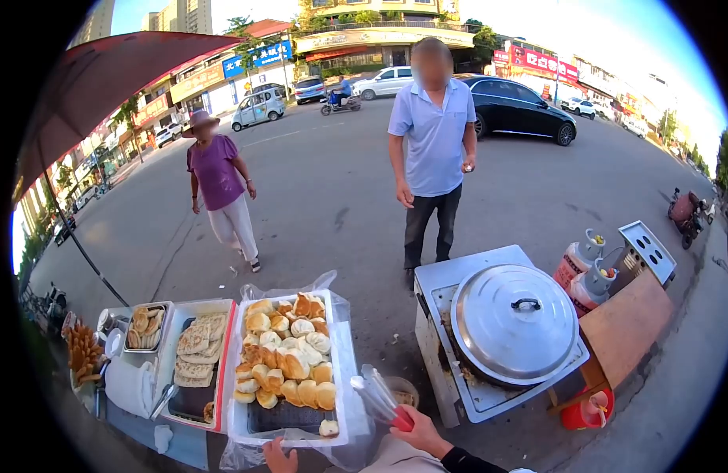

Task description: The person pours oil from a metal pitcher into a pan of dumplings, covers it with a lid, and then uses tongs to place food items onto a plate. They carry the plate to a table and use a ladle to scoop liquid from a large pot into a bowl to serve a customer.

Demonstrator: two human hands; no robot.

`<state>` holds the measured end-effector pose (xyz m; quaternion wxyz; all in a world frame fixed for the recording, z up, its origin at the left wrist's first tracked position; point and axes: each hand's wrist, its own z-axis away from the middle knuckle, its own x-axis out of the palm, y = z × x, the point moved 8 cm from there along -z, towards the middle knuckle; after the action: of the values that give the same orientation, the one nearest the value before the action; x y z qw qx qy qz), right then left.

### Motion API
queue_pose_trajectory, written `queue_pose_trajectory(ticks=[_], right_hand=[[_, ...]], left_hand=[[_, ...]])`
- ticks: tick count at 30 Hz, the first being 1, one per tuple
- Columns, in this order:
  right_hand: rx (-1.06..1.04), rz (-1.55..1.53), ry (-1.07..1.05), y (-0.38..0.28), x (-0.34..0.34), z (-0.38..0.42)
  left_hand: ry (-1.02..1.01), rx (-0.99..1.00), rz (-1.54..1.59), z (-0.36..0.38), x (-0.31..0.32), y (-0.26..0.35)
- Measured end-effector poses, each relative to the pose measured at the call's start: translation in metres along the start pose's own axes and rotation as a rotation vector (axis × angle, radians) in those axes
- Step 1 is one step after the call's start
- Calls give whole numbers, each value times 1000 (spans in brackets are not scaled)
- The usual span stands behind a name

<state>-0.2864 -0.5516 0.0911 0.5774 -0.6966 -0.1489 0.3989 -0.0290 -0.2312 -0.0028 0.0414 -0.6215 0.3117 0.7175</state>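
My right hand (421, 433) is closed around the red handle of metal tongs (377, 394), whose tips point up and left beside the box. My left hand (279, 457) is at the near rim of a white foam box (344, 355), fingers apart, its lower part cut off by the frame. Golden-brown buns (293, 363) and paler pleated ones fill most of this box, which is lined with clear plastic. One small bun (328, 428) lies apart at its near right corner.
Flatbreads (198, 347) lie in a tray to the left, near fried dough sticks (84, 351). A large lidded pan (515, 323) stands on a stove at right, with gas cylinders (589, 288) behind. One person (431, 142) faces the stall; another (218, 173) walks nearby.
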Motion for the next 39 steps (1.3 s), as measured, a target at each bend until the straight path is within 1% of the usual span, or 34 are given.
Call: queue_pose_trajectory(ticks=[5, 7, 8, 10, 14, 16, 18, 19, 21, 22, 24, 25, 26, 28, 29, 30, 31, 33, 35, 36, 38, 39], right_hand=[[46, -8, 10, 1, -11, 1], [58, -1, 6, 2, -13, 1], [53, -8, 11, 2, -14, 1], [48, -14, 6, 2, -13, 1], [50, -10, -25, 2, -10, 3], [61, 5, -41, 4, -7, 3], [-15, -3, 10, -3, -8, 3], [-39, 6, -43, -1, -2, 1], [-21, 1, 4, 11, -2, -3], [-43, 6, -30, 4, 1, -9], [-76, -154, 131, -14, -18, -13], [-45, -280, 202, -36, -29, -15], [-49, -273, 207, -44, -32, -22], [-185, -517, 298, -64, -55, -28], [-221, -523, 353, -87, -65, -27], [-249, -544, 367, -91, -70, -29], [-233, -515, 378, -92, -72, -31], [-213, -477, 410, -92, -71, -24], [-178, -490, 323, -91, -60, -25], [-183, -485, 330, -92, -60, -23], [-110, -539, 314, -86, -52, -15], [-117, -510, 323, -85, -52, -13]], left_hand=[[43, 37, -34, -2, 2, 3], [17, 51, -197, -2, 5, 5], [17, 50, -195, -2, 6, 5], [210, 174, 101, 3, -22, 29], [163, 71, 143, -2, -25, 33], [162, 129, 171, -4, -30, 43], [154, 91, 175, 2, -37, 52], [173, 78, 174, 6, -40, 53], [190, 49, 186, 16, -44, 52], [210, 47, 189, 20, -46, 51], [234, 30, 180, 29, -51, 45], [231, 45, 166, 33, -54, 44], [230, 49, 175, 38, -57, 42], [230, 5, 215, 44, -63, 34], [235, -22, 221, 46, -61, 27], [232, -47, 226, 48, -58, 20], [197, -7, 240, 48, -55, 23], [264, -32, 238, 50, -60, 17], [252, 0, 236, 50, -57, 17], [256, 10, 224, 50, -54, 16], [256, -4, 234, 48, -49, 11], [249, -2, 229, 46, -48, 11]])
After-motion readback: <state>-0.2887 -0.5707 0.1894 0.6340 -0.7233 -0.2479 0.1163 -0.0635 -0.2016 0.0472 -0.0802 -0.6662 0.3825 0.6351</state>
